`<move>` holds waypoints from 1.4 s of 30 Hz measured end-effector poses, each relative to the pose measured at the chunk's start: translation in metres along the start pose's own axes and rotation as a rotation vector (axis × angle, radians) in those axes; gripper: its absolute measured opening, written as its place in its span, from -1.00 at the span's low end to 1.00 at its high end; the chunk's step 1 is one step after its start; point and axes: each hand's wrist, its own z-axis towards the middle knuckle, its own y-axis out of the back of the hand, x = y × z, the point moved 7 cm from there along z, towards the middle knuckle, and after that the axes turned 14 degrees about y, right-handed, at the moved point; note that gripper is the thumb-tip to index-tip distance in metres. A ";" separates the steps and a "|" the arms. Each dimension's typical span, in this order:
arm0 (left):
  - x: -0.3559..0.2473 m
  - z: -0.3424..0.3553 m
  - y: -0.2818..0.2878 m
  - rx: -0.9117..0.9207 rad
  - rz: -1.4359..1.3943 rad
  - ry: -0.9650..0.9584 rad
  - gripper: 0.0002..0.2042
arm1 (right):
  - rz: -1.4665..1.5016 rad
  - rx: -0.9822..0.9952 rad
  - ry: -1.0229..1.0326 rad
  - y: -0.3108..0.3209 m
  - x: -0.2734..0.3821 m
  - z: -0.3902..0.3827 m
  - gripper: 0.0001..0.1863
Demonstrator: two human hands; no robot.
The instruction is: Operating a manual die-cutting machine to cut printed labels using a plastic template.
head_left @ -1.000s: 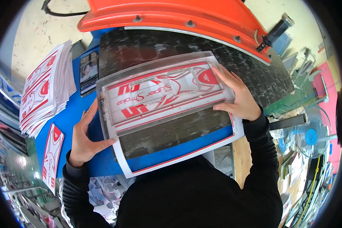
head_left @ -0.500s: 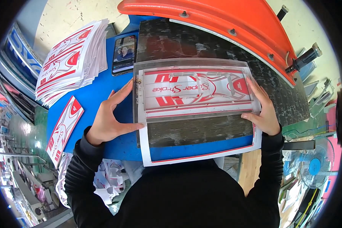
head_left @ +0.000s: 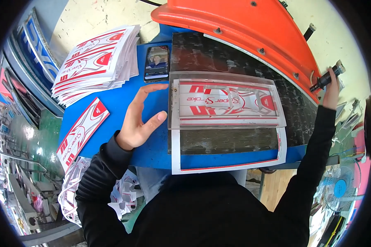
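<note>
A clear rectangular cutting die (head_left: pixel 226 76) lies on the dark, scuffed cutting board (head_left: pixel 231 142). Under it is a red-and-white printed sheet (head_left: pixel 176 152), whose cut-out lower half leaves a narrow paper frame jutting over the near edge. My left hand (head_left: pixel 139 119) hovers just left of the die, fingers curved and apart, holding nothing. Far to the right, my right hand (head_left: pixel 331 91) is closed round the black handle (head_left: pixel 323 80) on the end of the orange press arm (head_left: pixel 243 24). Part of its grip is hidden behind the handle.
A tall stack of printed sheets (head_left: pixel 97 61) stands at the back left of the blue table (head_left: pixel 115 103). A phone (head_left: pixel 157 64) lies beside it. One cut printed piece (head_left: pixel 82 133) rests nearer me. Paper scraps (head_left: pixel 125 193) sit below the table; a blue fan (head_left: pixel 340 187) stands right.
My right hand has left the die's right edge and taken hold of the press handle. My left hand has drawn slightly off the die and sheet. The view has shifted.
</note>
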 end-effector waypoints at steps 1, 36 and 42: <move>-0.002 0.000 0.001 -0.006 -0.001 -0.010 -0.44 | 0.215 0.039 -0.116 -0.004 -0.016 0.017 -0.53; -0.200 -0.011 -0.123 -0.302 0.127 -0.783 -0.37 | 0.221 0.540 0.275 -0.058 0.199 -0.170 -0.38; -0.212 -0.032 -0.084 -0.423 0.324 -0.640 -0.46 | -0.636 0.084 0.722 -0.047 0.185 -0.111 -0.31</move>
